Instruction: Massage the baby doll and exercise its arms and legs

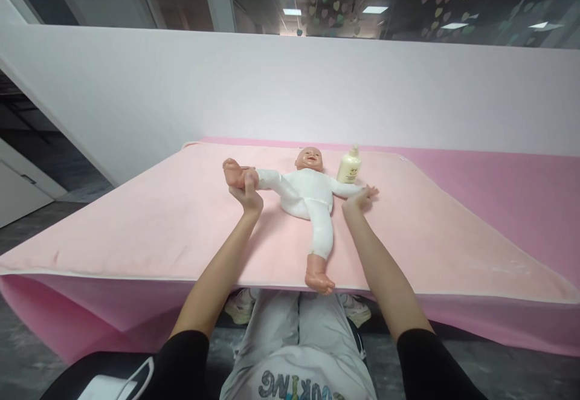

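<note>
Head view: we see the doll on its back on the pink blanket, head at twelve o'clock, one foot at six, pump bottle upright at two, just beyond its outstretched arm. Our left hand, at ten o'clock from the torso, is wrapped round the ankle of the raised leg; our right hand, at three, touches the doll's wrist, its finger closure too hidden for us to tell.

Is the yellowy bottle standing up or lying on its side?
Standing up. The bottle has its pump at the top, and its body rises straight behind the doll's arm.
</note>
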{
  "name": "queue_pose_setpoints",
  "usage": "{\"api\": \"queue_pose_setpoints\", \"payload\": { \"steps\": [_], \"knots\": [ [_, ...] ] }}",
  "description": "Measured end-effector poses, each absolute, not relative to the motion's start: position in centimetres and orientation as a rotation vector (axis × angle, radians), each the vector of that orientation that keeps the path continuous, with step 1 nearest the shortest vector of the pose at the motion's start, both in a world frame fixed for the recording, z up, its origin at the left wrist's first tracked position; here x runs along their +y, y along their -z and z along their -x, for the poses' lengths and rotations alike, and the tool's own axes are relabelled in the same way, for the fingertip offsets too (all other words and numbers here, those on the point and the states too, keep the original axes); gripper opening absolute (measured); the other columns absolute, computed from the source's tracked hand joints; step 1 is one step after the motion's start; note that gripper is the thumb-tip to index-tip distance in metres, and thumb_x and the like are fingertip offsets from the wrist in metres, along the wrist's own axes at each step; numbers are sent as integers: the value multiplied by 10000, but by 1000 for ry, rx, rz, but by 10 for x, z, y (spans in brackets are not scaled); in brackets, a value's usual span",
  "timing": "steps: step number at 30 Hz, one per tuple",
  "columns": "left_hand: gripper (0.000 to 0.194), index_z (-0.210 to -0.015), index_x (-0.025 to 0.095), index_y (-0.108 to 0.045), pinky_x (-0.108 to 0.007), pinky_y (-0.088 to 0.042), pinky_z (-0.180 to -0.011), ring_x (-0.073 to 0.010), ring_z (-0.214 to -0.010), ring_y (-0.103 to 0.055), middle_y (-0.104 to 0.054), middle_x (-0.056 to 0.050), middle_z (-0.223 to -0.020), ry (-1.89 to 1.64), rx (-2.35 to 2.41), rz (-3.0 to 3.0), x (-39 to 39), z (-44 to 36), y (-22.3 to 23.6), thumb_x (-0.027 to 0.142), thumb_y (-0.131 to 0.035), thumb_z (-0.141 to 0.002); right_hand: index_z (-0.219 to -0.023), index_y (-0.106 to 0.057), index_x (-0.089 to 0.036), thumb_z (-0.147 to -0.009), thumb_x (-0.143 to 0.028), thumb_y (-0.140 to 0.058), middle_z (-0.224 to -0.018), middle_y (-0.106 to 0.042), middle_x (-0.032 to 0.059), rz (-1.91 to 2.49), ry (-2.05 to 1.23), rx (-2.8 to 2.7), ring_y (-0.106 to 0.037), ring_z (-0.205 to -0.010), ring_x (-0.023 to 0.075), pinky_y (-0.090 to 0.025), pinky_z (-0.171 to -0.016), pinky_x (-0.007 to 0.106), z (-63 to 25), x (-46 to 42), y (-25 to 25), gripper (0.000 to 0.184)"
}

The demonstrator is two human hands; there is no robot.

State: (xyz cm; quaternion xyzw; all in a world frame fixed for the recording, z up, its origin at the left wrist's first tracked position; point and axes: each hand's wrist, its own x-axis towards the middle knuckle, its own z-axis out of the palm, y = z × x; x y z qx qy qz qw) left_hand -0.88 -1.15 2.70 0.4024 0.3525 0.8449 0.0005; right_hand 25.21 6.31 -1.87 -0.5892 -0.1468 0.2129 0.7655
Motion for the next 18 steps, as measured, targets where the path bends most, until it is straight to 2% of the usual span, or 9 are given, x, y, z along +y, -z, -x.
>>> {"api": "queue_pose_setpoints", "payload": {
  "steps": [3,7,14,18],
  "knots": [
    [467,-811,207,-613,-407,-521,-864,-232,-895,-645,-603,-30,-833,-2615,1142,-1251,-9,12,-27,668,-559,-758,-1296,-521,-185,-928,-374,-324,-1329,-579,162,1306,-487,-322,-581,-1244,249,-534,-948,374,-257,63,19,458],
    [475,-949,216,-612,-418,-536,-872,-250,-957,-655,-639,-58,-961,-2424,1059,-1386,-7,-3,-13,648,-614,-751,-1308,-500,-164,-895,-377,-411,-1320,-593,142,1223,-408,-531,-593,-1210,226,-510,-981,372,-237,54,16,474],
    [475,-1080,193,-591,-434,-438,-1065,-272,-1175,-603,-651,-122,-1176,-1872,969,-1749,-16,-43,4,455,-758,-721,-1121,-672,-200,-734,-253,-630,-1125,-707,83,1052,-314,-1473,-624,-1079,231,-452,-1032,423,-202,43,17,393],
    [478,-1107,222,-599,-435,-445,-1058,-271,-1164,-608,-659,-100,-1171,-1839,948,-1778,-20,-45,2,433,-770,-714,-1181,-633,-178,-789,-301,-576,-1227,-669,93,987,-398,-1291,-600,-1150,218,-461,-1032,403,-207,47,18,415]
  ]
}}
